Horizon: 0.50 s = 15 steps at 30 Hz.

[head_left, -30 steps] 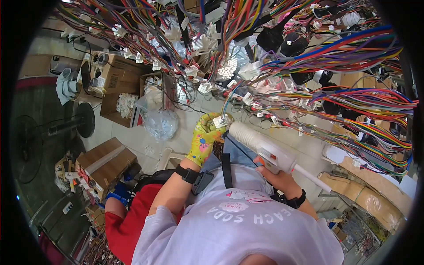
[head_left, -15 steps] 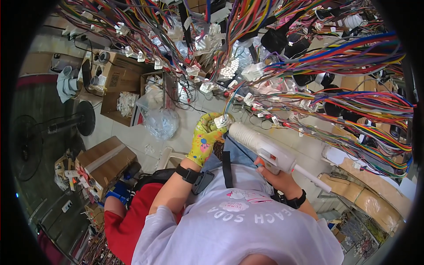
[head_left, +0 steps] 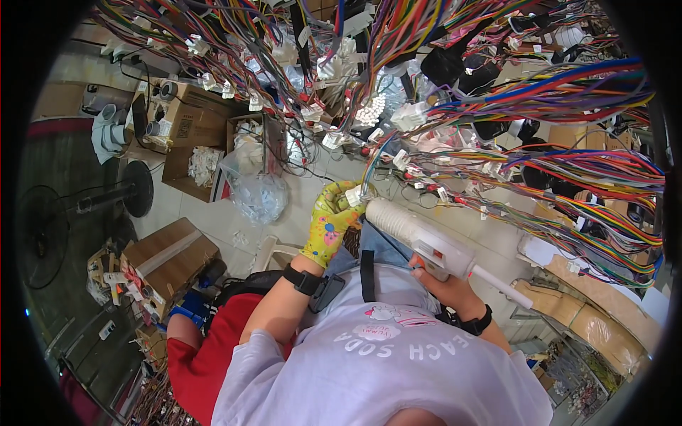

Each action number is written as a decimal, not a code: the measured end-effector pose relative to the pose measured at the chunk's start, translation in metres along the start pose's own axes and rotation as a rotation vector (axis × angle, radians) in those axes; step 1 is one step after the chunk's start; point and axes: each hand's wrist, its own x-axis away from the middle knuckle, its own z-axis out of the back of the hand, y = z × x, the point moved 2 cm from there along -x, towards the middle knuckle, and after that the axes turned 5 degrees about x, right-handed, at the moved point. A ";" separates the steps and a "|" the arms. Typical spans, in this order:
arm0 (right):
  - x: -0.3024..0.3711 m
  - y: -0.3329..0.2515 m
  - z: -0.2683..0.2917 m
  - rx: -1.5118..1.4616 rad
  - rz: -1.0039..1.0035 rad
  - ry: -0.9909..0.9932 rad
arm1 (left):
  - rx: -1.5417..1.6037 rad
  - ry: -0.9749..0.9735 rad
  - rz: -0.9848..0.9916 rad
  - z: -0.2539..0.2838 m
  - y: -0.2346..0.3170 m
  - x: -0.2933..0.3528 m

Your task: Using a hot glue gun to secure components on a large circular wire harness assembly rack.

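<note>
In the middle, my left hand (head_left: 328, 219), in a yellow flowered glove, pinches a white plastic wire connector (head_left: 354, 195). Several thin coloured wires (head_left: 370, 167) run up from that connector toward the hanging harnesses. My right hand (head_left: 453, 292) is bare and wrapped round the grip of a white hot glue gun (head_left: 426, 240). The gun's ribbed front end lies right beside the connector and the gloved fingertips; its nozzle tip is hidden there. From the gun's back sticks out a pale glue stick (head_left: 503, 285), slanting down to the right.
Bundles of coloured wires (head_left: 547, 106) with white connectors hang across the top and right. At left are an open carton (head_left: 186, 174), a clear plastic bag (head_left: 257, 195), a taped cardboard box (head_left: 170, 259) and a black fan (head_left: 135, 190). A person's red garment (head_left: 234, 348) shows beside my left arm.
Almost nothing differs. The glue gun's front end has shifted very slightly left toward the connector; both hands keep their hold.
</note>
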 end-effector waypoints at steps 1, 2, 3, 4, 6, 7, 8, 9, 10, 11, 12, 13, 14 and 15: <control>0.000 0.000 0.000 0.016 0.005 0.000 | -0.001 -0.003 -0.010 0.000 0.000 0.000; 0.000 -0.001 0.000 0.016 0.005 0.000 | -0.001 -0.002 -0.010 0.000 0.000 0.000; 0.000 -0.002 0.000 0.005 -0.001 0.003 | -0.004 -0.003 -0.016 0.000 0.000 0.000; 0.001 -0.003 0.000 -0.006 -0.007 0.006 | -0.008 -0.004 -0.022 -0.001 0.001 0.000; 0.000 -0.003 0.000 -0.012 0.002 0.008 | -0.010 0.005 -0.022 -0.002 0.001 0.000; 0.000 -0.003 -0.001 -0.018 0.011 0.011 | -0.012 0.015 -0.021 -0.003 0.001 0.000; 0.001 -0.003 0.000 -0.018 0.011 0.011 | -0.013 0.015 -0.022 -0.003 0.001 0.000; 0.001 -0.003 0.000 0.023 -0.003 0.004 | -0.010 0.016 -0.030 -0.003 0.001 0.000; 0.001 -0.002 0.001 0.064 -0.017 -0.003 | -0.007 0.018 -0.039 -0.003 0.001 0.000; 0.001 -0.001 0.001 0.064 -0.017 -0.004 | -0.007 0.019 -0.040 -0.003 0.001 0.000; 0.001 0.000 0.002 0.053 0.011 0.001 | -0.007 0.020 -0.036 -0.002 0.001 0.000; 0.002 0.000 0.002 0.042 0.038 0.008 | -0.007 0.019 -0.030 -0.001 0.001 0.001; 0.002 0.000 0.002 0.042 0.038 0.009 | -0.007 0.019 -0.030 -0.002 0.001 0.001; 0.001 -0.001 0.002 0.056 0.030 0.000 | -0.019 0.022 -0.034 -0.003 0.002 0.002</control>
